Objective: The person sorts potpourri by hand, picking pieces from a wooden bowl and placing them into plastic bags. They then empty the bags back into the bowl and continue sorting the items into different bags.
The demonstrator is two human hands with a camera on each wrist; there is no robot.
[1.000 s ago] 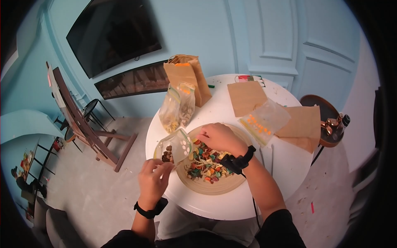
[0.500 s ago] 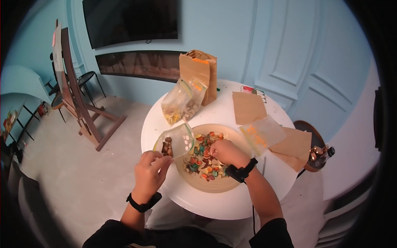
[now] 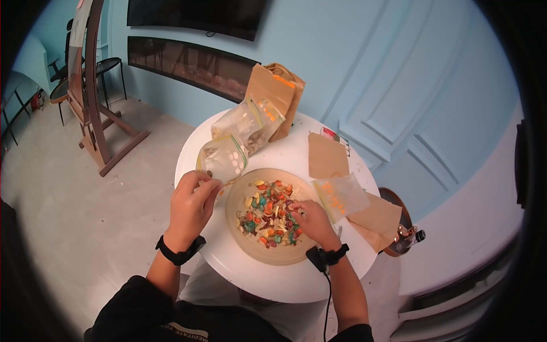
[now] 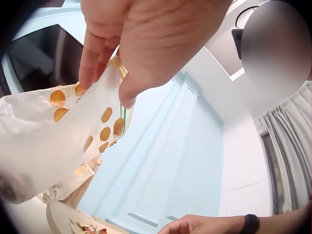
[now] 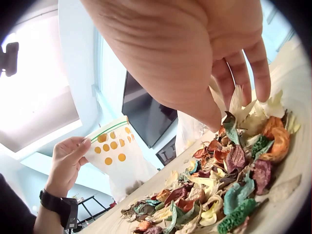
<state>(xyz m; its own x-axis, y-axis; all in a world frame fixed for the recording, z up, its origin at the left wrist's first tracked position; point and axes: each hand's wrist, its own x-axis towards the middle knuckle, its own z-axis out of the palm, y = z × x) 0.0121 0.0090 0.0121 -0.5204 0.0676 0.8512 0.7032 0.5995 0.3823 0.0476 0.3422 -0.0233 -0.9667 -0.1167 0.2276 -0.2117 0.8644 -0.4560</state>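
My left hand pinches the top edge of a clear zip-top bag, printed with dots, at the left of the table. Brown pieces sit low in that bag, partly hidden by the hand. A round beige plate bears a heap of potpourri: dried petals and curls in orange, green, purple and cream. Over the right side of the heap is my right hand, its fingertips down among the petals. In the right wrist view its fingers reach down apart from the thumb, with pale petals between.
Two filled zip-top bags lean by a brown paper bag at the back. On the right lie an emptied-looking plastic bag, flat brown paper and another brown paper piece. A side stool stands beyond the white table.
The right hand has moved from the far side of the plate to its right side, fingers spreading among the petals. The left hand keeps its grip on the bag, and the head view has shifted.
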